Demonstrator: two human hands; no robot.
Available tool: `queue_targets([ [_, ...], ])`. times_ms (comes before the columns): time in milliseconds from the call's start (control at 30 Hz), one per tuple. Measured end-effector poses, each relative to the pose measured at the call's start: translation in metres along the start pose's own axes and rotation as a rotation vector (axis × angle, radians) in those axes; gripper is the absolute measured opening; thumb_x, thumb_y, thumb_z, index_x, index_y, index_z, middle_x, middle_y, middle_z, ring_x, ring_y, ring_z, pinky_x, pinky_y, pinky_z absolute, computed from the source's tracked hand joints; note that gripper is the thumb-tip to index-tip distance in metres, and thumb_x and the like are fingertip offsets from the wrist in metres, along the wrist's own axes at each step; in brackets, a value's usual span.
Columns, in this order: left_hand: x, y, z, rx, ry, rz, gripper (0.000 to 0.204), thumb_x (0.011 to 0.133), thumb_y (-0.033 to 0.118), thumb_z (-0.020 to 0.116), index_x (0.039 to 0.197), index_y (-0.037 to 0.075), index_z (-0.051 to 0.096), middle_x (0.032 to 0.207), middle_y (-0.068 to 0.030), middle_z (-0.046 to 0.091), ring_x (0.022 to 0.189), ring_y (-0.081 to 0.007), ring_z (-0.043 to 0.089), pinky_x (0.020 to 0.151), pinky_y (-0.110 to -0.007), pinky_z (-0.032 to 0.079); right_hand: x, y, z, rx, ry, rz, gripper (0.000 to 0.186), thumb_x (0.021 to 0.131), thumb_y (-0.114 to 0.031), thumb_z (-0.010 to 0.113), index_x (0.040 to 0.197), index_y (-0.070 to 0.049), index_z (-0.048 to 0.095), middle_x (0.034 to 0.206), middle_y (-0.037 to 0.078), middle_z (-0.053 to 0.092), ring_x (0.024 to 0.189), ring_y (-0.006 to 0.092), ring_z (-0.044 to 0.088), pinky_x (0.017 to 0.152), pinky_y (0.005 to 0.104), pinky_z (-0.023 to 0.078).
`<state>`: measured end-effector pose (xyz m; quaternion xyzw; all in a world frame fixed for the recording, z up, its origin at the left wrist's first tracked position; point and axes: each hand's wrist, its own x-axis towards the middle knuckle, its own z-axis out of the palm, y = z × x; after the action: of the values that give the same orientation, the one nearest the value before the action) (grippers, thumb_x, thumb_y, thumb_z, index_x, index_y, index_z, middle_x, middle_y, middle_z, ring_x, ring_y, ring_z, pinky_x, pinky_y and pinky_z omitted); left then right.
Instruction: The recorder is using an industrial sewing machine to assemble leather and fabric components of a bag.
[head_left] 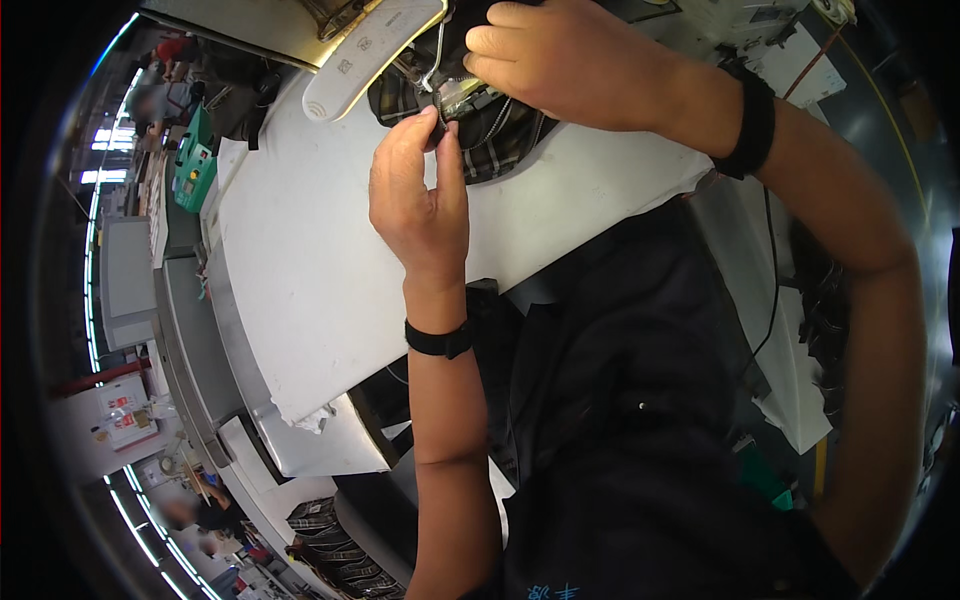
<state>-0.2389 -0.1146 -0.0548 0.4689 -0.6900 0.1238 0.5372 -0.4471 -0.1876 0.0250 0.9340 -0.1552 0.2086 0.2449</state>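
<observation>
My left hand [418, 195] pinches the edge of a dark plaid fabric [500, 135] near the presser foot [455, 98] of a sewing machine. My right hand [560, 60] rests on top of the same fabric, fingers curled and pressing it down just beside the needle area. The fabric lies on the white sewing table [320, 260]. A flat white lamp head [365, 55] of the machine hangs just left of the hands. Both wrists wear black bands.
A green tool [195, 160] sits at the table's far left edge. More plaid cloth [330, 540] lies low down by a person at another station [215, 515]. A black cable [772, 270] runs down by my right arm. My dark shirt fills the lower middle.
</observation>
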Motion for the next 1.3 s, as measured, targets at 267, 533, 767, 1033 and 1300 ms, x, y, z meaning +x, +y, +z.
queue_targets([
  [267,0.012,0.011,-0.006,-0.048,-0.126,-0.045,0.021,0.092,0.007,0.079,0.111,0.0,0.073,0.097,-0.0071,0.074,0.083,-0.0143,0.069,0.081,-0.028,0.056,-0.006,0.0,0.008,0.075,0.026,0.096,0.011,0.079,-0.016,0.068,0.084,-0.009,0.061,0.09,0.005,0.052,0.086,0.022,0.053,0.065,0.0317,0.049],
  [533,0.033,-0.033,-0.015,-1.068,-0.361,-1.035,0.011,0.1,0.013,0.071,0.109,0.008,0.067,0.095,0.001,0.07,0.083,-0.0089,0.065,0.085,-0.026,0.056,-0.002,-0.002,0.013,0.125,0.076,0.149,0.011,0.082,-0.014,0.07,0.088,-0.009,0.061,0.091,0.007,0.052,0.085,0.0252,0.054,0.069,0.0347,0.049],
  [767,0.049,-0.042,-0.018,-1.115,-0.52,-1.146,0.013,0.097,0.011,0.073,0.107,0.006,0.066,0.092,-0.0008,0.07,0.083,-0.0092,0.069,0.084,-0.028,0.059,-0.007,-0.003,0.014,0.228,0.12,0.227,0.015,0.083,-0.015,0.07,0.096,-0.01,0.067,0.093,0.008,0.053,0.088,0.0269,0.055,0.073,0.0379,0.049],
  [1033,0.051,-0.042,-0.017,-1.077,-0.512,-1.131,0.013,0.096,0.012,0.073,0.106,0.005,0.066,0.088,-0.0003,0.069,0.082,-0.0093,0.068,0.083,-0.029,0.059,-0.008,-0.002,0.015,0.248,0.142,0.254,0.018,0.084,-0.013,0.069,0.101,-0.009,0.07,0.095,0.008,0.055,0.09,0.0273,0.054,0.078,0.0384,0.048],
  [1300,0.026,-0.015,-0.023,-0.661,-0.518,-0.818,0.033,0.09,0.019,0.084,0.109,0.003,0.062,0.099,-0.0025,0.068,0.085,-0.0091,0.066,0.071,-0.025,0.053,-0.018,-0.083,0.025,0.285,0.536,0.524,0.029,0.084,-0.005,0.069,0.113,-0.009,0.072,0.101,0.004,0.067,0.088,0.0193,0.065,0.074,0.031,0.052],
])
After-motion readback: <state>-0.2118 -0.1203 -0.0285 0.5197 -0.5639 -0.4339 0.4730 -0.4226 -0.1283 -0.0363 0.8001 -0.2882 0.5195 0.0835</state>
